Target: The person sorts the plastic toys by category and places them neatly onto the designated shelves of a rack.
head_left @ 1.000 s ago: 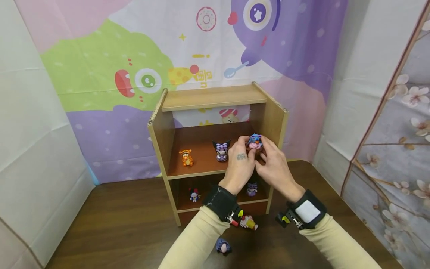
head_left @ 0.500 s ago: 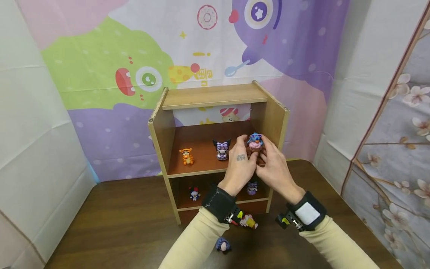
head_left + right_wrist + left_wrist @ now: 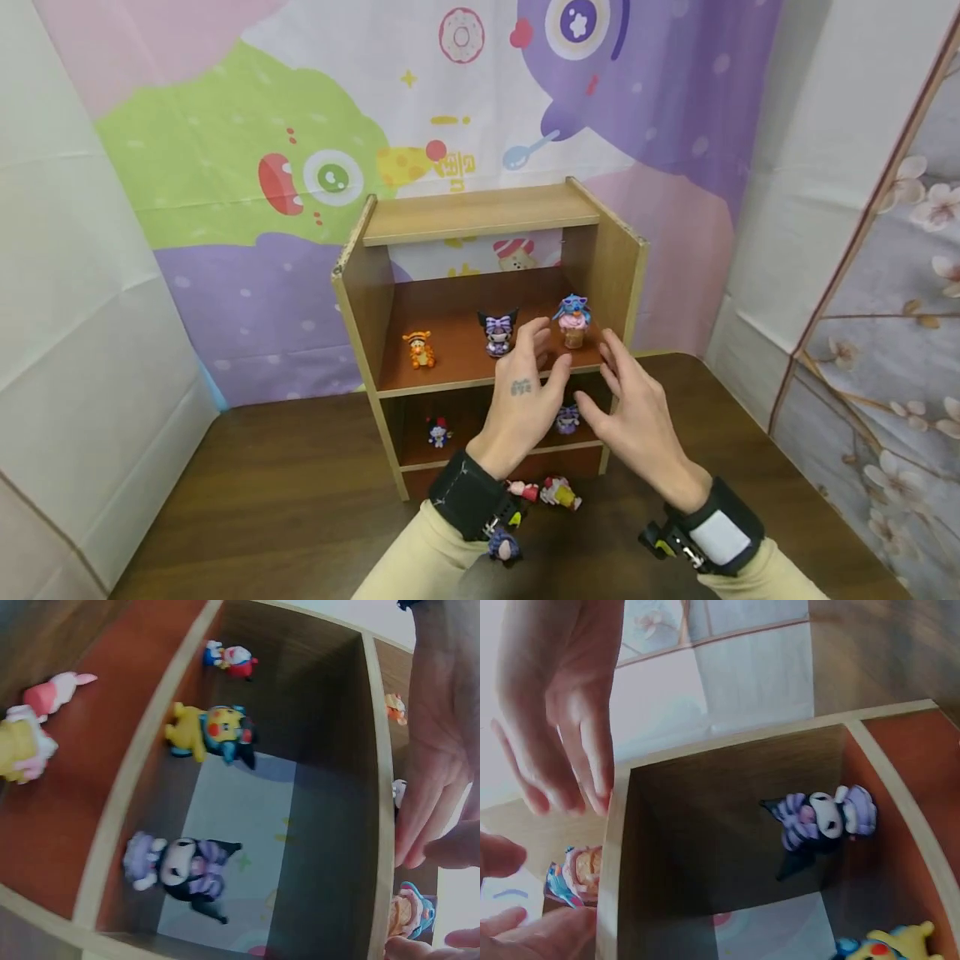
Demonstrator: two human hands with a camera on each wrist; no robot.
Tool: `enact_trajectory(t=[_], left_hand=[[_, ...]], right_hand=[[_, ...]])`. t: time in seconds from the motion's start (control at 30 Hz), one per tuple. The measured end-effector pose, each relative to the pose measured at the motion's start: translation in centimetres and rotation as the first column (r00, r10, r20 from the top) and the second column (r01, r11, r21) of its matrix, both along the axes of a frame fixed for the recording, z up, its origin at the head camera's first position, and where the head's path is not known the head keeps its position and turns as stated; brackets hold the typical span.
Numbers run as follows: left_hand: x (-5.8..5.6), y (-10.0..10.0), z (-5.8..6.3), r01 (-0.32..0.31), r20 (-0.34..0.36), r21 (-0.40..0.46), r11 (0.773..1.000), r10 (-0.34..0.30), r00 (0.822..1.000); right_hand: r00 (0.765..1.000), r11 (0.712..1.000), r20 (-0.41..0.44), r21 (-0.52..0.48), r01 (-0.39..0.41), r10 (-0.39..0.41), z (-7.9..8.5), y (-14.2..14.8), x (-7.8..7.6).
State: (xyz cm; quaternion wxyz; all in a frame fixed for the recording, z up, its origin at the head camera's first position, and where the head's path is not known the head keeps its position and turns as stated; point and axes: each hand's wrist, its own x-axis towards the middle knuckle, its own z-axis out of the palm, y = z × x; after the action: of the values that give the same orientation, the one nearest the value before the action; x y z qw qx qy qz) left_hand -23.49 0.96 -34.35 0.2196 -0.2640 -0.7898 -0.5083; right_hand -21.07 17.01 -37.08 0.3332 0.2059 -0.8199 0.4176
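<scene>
A blue figurine with purple sunglasses, set on a pink ice-cream cone [image 3: 573, 323], stands upright near the right end of the upper shelf [image 3: 450, 368]. My left hand [image 3: 522, 396] is at its left front, fingers spread and relaxed, holding nothing. To its right front is my right hand [image 3: 637, 408], also with loose fingers and nothing in them. The left wrist view shows fingers of both hands around the cone figurine [image 3: 577, 876] with gaps. A black-eared figurine with a purple bow [image 3: 497, 333] stands just left of my left fingertips, and an orange tiger figurine [image 3: 419, 349] further left.
The wooden shelf unit's lower compartment holds a red-and-blue figurine [image 3: 438, 432], a yellow figurine [image 3: 214, 731] and another purple-bowed figurine [image 3: 567, 418]. On the table before it lie a pink-red figurine [image 3: 524, 490], a yellow-and-white figurine [image 3: 560, 492] and a dark blue figurine [image 3: 504, 547].
Both hands have let go of the cone figurine and drawn back toward the person, moving apart. The figurine now stands by itself on the upper shelf.
</scene>
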Motion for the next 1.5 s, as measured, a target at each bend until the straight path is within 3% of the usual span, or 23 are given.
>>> enact_trajectory(t=[0.13, 0.23, 0.33, 0.43, 0.5, 0.57, 0.63, 0.73, 0.8, 0.87, 1.0, 1.1, 1.27, 1.4, 1.5], left_hand=[[0.7, -1.2, -1.0, 0.031, -0.091, 0.033, 0.999, -0.028, 0.995], [1.3, -1.9, -2.1, 0.048, -0.133, 0.037, 0.998, -0.043, 0.990], [1.8, -2.4, -3.3, 0.101, -0.112, -0.009, 0.995, -0.102, 0.989], [1.9, -2.7, -4.6, 0.202, -0.002, -0.115, 0.973, -0.204, 0.979], [1.9, -2.9, -5.5, 0.276, 0.109, -0.206, 0.939, -0.258, 0.960], [2.0, -3.0, -6.2, 0.312, 0.233, -0.309, 0.898, -0.246, 0.941], [2.0, -3.2, -7.0, 0.302, 0.326, -0.445, 0.843, -0.162, 0.932], [2.2, -3.3, -8.3, 0.258, 0.417, -0.609, 0.750, 0.025, 0.909], [2.2, -3.3, -9.3, 0.245, 0.450, -0.653, 0.717, 0.108, 0.886], [2.1, -3.3, -10.2, 0.256, 0.499, -0.631, 0.732, 0.131, 0.856], [2.0, -3.5, -11.5, 0.302, 0.595, -0.526, 0.795, 0.090, 0.799], [1.9, -3.6, -12.3, 0.310, 0.633, -0.456, 0.834, 0.060, 0.771], [1.7, -3.6, -13.0, 0.272, 0.628, -0.415, 0.868, 0.057, 0.776], [1.8, -3.5, -13.2, 0.262, 0.649, -0.384, 0.885, 0.057, 0.759], [2.0, -3.5, -13.4, 0.252, 0.660, -0.361, 0.898, 0.055, 0.750]], right_hand=[[0.992, 1.000, -0.127, -0.010, -0.005, 0.003, -1.5, 0.0, 1.0], [0.988, 1.000, -0.154, 0.005, -0.004, 0.004, -2.9, -0.1, 1.6], [0.997, 0.998, -0.075, 0.056, 0.033, -0.028, -4.5, 0.0, 1.9], [0.991, 0.989, 0.108, 0.135, 0.062, -0.076, -6.5, 0.0, 2.1], [0.965, 0.983, 0.251, 0.182, 0.034, -0.080, -8.0, 0.0, 2.0], [0.927, 0.977, 0.367, 0.214, -0.006, -0.075, -9.5, -0.2, 1.7], [0.895, 0.973, 0.441, 0.227, -0.038, -0.068, -11.0, -0.3, 1.1], [0.864, 0.971, 0.499, 0.233, -0.061, -0.066, -12.7, -0.6, 0.2], [0.856, 0.969, 0.511, 0.241, -0.059, -0.075, -13.3, -0.7, -0.2], [0.852, 0.968, 0.518, 0.244, -0.061, -0.077, -13.6, -0.7, -0.3], [0.845, 0.968, 0.531, 0.241, -0.074, -0.068, -13.7, -0.5, 0.2], [0.840, 0.969, 0.541, 0.222, -0.106, -0.032, -13.7, -0.3, 0.7], [0.846, 0.975, 0.533, 0.171, -0.142, 0.030, -13.9, -0.1, 0.7], [0.822, 0.975, 0.561, 0.117, -0.190, 0.093, -14.2, 0.1, 0.6], [0.825, 0.964, 0.546, 0.108, -0.242, 0.146, -14.5, 0.2, 0.6]])
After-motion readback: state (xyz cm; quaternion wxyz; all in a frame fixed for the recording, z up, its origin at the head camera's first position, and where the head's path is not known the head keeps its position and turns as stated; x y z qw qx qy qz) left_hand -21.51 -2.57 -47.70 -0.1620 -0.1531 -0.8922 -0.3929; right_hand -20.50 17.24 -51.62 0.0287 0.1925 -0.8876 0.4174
